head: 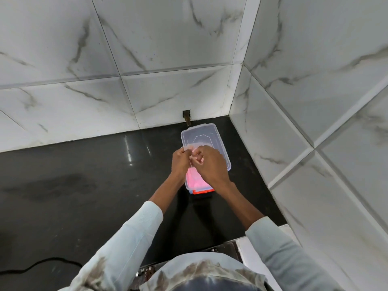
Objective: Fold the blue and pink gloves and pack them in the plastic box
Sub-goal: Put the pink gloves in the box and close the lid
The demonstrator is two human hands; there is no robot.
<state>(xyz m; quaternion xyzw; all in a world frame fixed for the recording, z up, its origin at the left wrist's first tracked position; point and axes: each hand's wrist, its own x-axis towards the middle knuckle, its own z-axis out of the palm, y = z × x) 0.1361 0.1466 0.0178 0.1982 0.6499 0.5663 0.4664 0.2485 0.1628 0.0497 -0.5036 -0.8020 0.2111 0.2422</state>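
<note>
A clear plastic box (192, 186) stands on the black counter near the right corner, with an orange-red clip on its near end. Pink glove material (194, 178) shows inside it, between my wrists. A clear lid (204, 134) lies tilted over the box's far end, reaching toward the wall. My left hand (180, 159) and my right hand (211, 164) meet above the box, fingers curled on the lid's near edge. No blue glove can be seen.
The glossy black counter (84, 185) runs left and ends at white marble-tiled walls behind and on the right. A small dark opening (186, 116) sits in the back wall just beyond the lid. A black cable (42, 266) lies at the lower left.
</note>
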